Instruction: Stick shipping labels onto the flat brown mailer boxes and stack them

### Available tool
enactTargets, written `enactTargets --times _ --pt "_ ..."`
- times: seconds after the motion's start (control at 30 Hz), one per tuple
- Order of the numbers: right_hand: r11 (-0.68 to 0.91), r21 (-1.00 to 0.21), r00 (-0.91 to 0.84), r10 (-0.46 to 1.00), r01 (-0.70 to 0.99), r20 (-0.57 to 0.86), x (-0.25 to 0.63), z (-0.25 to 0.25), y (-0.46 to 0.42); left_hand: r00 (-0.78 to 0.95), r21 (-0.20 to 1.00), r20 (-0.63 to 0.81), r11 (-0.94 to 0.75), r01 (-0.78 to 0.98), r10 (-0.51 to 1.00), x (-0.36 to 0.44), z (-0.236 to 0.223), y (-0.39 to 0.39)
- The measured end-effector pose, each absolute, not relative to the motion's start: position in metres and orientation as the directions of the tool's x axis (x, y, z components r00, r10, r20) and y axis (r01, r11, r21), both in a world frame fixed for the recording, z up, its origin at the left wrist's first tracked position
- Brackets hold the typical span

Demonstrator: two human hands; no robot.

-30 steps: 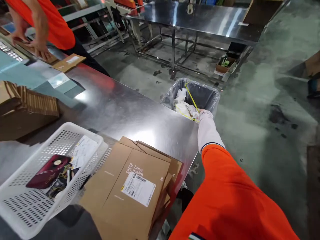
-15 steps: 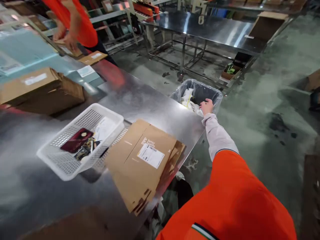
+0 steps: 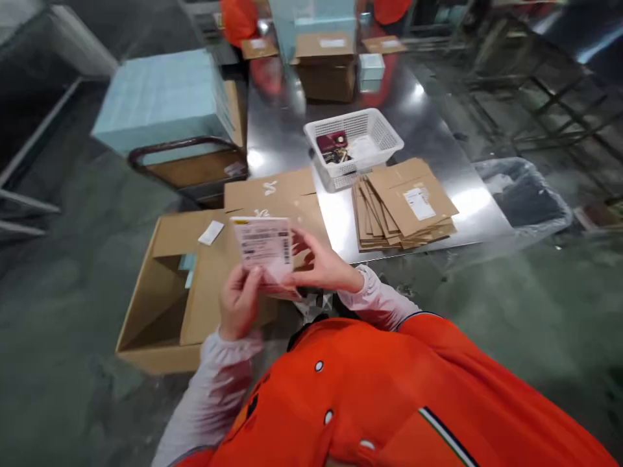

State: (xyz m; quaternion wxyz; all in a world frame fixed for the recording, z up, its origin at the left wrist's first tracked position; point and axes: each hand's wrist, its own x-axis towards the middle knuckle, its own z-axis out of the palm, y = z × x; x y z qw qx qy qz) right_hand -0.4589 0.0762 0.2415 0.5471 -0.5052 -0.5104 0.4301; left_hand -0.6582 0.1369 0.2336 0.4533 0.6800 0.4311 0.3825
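Observation:
My left hand (image 3: 239, 302) and my right hand (image 3: 325, 267) both hold a small white packet with a barcode label (image 3: 265, 245) in front of my chest. The left hand grips its lower left edge, the right hand pinches its right side. Under the hands an open brown carton (image 3: 165, 305) stands on the floor. To the right, on the steel table (image 3: 438, 123), lies a fanned stack of flat cardboard boxes (image 3: 403, 204). Behind it stands a white mesh basket (image 3: 353, 146) with a dark red item inside.
A bin lined with clear plastic (image 3: 523, 198) stands at the table's right end. A stack of pale blue boxes (image 3: 163, 100) rests on a cart at the left. A brown box (image 3: 326, 65) sits farther back, with people in orange behind it (image 3: 238, 19).
My right hand has left the bin and come to my chest. The view has swung left. Both hands now hold the labelled packet.

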Motion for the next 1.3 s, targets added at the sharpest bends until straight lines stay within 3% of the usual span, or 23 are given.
enactTargets --times 0.13,0.27,0.33,0.43,0.57,0.73,0.87,0.93,1.07,1.2,1.3 --pt "0.086 -0.993 0.094 0.993 -0.081 0.078 -0.494 0.225 0.09 0.357 0.984 0.093 -0.142 0.112 0.929 -0.666 0.213 0.122" --pt "0.051 -0.999 -0.027 0.998 -0.016 0.051 -0.5 0.224 0.083 0.335 0.995 0.038 -0.005 -0.099 0.942 -0.67 0.221 0.124" --pt "0.056 -0.997 -0.066 0.996 0.05 0.052 -0.498 0.229 0.081 0.317 0.992 -0.018 0.058 -0.116 0.948 -0.668 0.224 0.126" --pt "0.039 -0.966 0.055 0.997 0.256 0.054 -0.489 0.239 0.082 0.348 0.988 -0.084 0.124 -0.093 0.934 -0.659 0.22 0.126" --pt "0.049 -0.883 0.075 0.993 0.467 0.094 -0.477 0.241 0.083 0.358 0.997 -0.036 0.058 -0.05 0.933 -0.645 0.21 0.117" --pt "0.091 -0.87 0.109 0.981 0.484 0.163 -0.467 0.232 0.08 0.108 0.984 0.114 -0.127 0.126 0.988 -0.624 0.2 0.103" --pt "0.122 -0.849 0.078 0.979 0.514 0.188 -0.456 0.229 0.086 -0.106 0.985 0.133 -0.119 0.126 0.986 -0.608 0.196 0.097" --pt "0.186 -0.843 0.011 0.975 0.505 0.222 -0.449 0.231 0.1 -0.047 0.999 0.041 -0.041 0.008 0.998 -0.605 0.194 0.1" --pt "0.221 -0.815 -0.013 0.967 0.536 0.254 -0.431 0.233 0.16 0.309 0.941 -0.278 0.323 -0.105 0.91 -0.611 0.186 0.116" --pt "0.014 -0.73 0.121 0.984 0.683 0.132 -0.416 0.222 0.222 0.381 0.856 -0.413 0.495 -0.149 0.827 -0.623 0.166 0.115" --pt "-0.104 -0.595 0.209 0.972 0.797 0.11 -0.415 0.209 0.239 0.414 0.802 -0.476 0.576 -0.158 0.776 -0.639 0.149 0.086"
